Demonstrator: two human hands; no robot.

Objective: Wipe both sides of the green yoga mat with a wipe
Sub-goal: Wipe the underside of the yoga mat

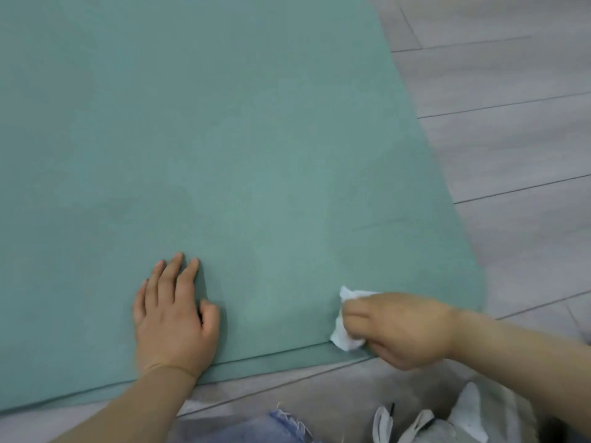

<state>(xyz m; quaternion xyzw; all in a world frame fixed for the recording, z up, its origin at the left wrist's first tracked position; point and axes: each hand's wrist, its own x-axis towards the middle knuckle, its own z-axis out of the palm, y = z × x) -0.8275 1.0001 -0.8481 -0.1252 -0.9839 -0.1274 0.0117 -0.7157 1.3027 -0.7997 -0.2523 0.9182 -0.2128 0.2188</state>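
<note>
Mat: the green yoga mat [224, 139] lies flat on a grey plank floor [511, 123] and fills most of the view; its near edge runs just in front of the person, and its right edge slants away toward the top.
Wipe: a crumpled white wipe [343, 321] sits on the mat close to its near right corner, touching the surface just inside the near edge.
Right hand: the right hand [403, 327] has its fingers curled round the wipe, bunching it and holding it down on the mat near that corner.
Left hand: the left hand [174, 311] lies palm down on the mat, to the left of the wipe and close to the near edge; its fingers are straight and together, the thumb bent in, and it holds nothing.
Step in hand: by the look of it, wiping the upper face of the mat at its near end, with the flat hand steadying the mat against sliding.
Progress: the mat shows faint darker patches that may be damp, but how much has been covered cannot be told; the underside appears still to come.
Next move: it calls for steady strokes across the mat from the corner, then lifting the flat hand so the mat can be turned over.
Beside the mat: frayed blue denim [287, 423] and pale shoes [422, 423] lie just short of the near edge.
</note>
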